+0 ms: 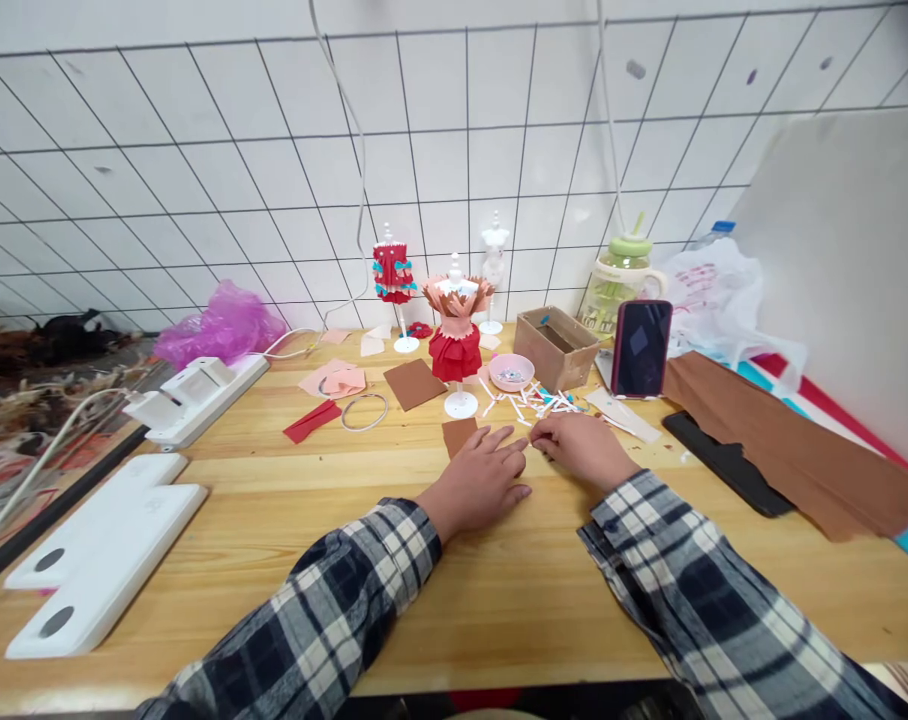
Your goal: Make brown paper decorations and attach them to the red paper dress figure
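Near side of the red-skirted mannequin, head view: left hand (478, 483) palm-down over desk (259, 520), fingers loosely spread, just beside brown scrap (458, 436); contact with scrap unclear. Right hand (585, 448) is front-right of mannequin (456, 340), fingers curled, at near edge of white sticks (525, 403). Can't tell if its grip is pinching anything. Mannequin upright. Sticks lie right of it, by pink bowl (511, 387); box (574, 368) and phone (641, 348) further right. Left of it: brown sheet (414, 384), then ring (386, 408) and red strip (311, 421).
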Action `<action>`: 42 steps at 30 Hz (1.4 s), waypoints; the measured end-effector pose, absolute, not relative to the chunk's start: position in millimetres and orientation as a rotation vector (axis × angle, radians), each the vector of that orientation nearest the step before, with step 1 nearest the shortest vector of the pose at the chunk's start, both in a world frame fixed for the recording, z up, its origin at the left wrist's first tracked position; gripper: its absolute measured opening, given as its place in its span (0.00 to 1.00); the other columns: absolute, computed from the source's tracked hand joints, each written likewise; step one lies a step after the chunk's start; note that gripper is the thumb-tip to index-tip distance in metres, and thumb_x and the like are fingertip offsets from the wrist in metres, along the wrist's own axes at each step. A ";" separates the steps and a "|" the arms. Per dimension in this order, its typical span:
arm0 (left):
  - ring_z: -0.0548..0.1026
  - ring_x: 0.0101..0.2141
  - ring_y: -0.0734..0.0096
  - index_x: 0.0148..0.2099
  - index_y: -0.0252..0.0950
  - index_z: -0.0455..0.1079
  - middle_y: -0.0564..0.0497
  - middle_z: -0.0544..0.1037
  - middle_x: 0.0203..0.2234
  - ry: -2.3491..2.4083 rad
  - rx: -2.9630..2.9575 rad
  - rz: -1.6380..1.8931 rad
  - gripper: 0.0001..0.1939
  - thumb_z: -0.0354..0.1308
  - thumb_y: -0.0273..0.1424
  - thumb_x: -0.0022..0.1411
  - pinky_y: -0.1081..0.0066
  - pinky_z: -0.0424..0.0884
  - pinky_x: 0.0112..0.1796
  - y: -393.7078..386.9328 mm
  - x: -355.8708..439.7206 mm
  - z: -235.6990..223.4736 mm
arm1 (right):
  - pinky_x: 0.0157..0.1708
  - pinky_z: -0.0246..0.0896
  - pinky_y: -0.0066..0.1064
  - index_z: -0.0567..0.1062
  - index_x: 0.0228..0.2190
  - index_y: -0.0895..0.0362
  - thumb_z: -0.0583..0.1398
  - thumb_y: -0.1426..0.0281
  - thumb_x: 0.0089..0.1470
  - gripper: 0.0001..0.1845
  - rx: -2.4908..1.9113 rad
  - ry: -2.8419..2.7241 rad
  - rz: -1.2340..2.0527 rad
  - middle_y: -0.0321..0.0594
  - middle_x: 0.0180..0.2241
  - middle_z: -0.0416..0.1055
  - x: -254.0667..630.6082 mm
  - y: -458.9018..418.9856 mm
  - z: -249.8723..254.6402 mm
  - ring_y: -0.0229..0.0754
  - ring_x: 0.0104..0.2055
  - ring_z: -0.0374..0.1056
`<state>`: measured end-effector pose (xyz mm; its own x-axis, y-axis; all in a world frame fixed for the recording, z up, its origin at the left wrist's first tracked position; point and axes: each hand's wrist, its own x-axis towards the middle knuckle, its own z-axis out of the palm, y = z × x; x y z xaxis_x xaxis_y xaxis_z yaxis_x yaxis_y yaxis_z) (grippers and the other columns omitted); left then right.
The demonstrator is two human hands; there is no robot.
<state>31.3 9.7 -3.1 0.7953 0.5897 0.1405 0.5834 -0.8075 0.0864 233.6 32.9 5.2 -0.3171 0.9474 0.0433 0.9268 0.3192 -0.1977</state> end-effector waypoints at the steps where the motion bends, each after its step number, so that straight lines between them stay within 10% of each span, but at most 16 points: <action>1: 0.55 0.62 0.54 0.46 0.36 0.67 0.47 0.65 0.60 0.956 2.928 0.243 0.16 0.47 0.41 0.66 0.51 0.51 0.59 10.7 30.4 -3.8 | 0.32 0.52 0.28 0.78 0.34 0.51 0.57 0.67 0.55 0.09 -1.745 -2.424 0.206 0.38 0.35 0.76 233.5 33.1 5.3 0.41 0.38 0.68; 14: 0.61 0.59 0.61 0.49 0.38 0.68 0.47 0.74 0.51 0.954 2.825 0.444 0.15 0.46 0.37 0.67 0.53 0.51 0.59 8.6 21.2 4.6 | 0.35 0.56 0.29 0.78 0.38 0.52 0.53 0.63 0.59 0.14 -1.803 -2.243 0.151 0.39 0.38 0.76 249.7 36.5 7.4 0.41 0.40 0.69; 22: 0.75 0.37 0.65 0.43 0.40 0.74 0.49 0.80 0.35 1.306 2.565 0.728 0.13 0.50 0.36 0.65 0.65 0.68 0.41 26.1 -49.5 13.0 | 0.43 0.57 0.32 0.77 0.38 0.55 0.53 0.68 0.59 0.13 -1.247 -2.322 0.203 0.42 0.37 0.75 202.5 13.7 8.0 0.42 0.41 0.67; 42: 0.70 0.41 0.63 0.36 0.41 0.74 0.52 0.75 0.38 1.143 2.724 0.375 0.15 0.65 0.46 0.50 0.59 0.53 0.44 7.7 -44.6 21.1 | 0.41 0.57 0.32 0.77 0.36 0.53 0.54 0.65 0.60 0.12 -1.225 -2.648 0.273 0.40 0.35 0.72 163.6 -1.4 0.7 0.41 0.42 0.65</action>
<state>-44.6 7.7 21.1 0.6756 0.7182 0.1663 0.6772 -0.6938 0.2451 163.6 -1.4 0.7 -0.6321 0.7666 0.1126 0.7276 0.6372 -0.2541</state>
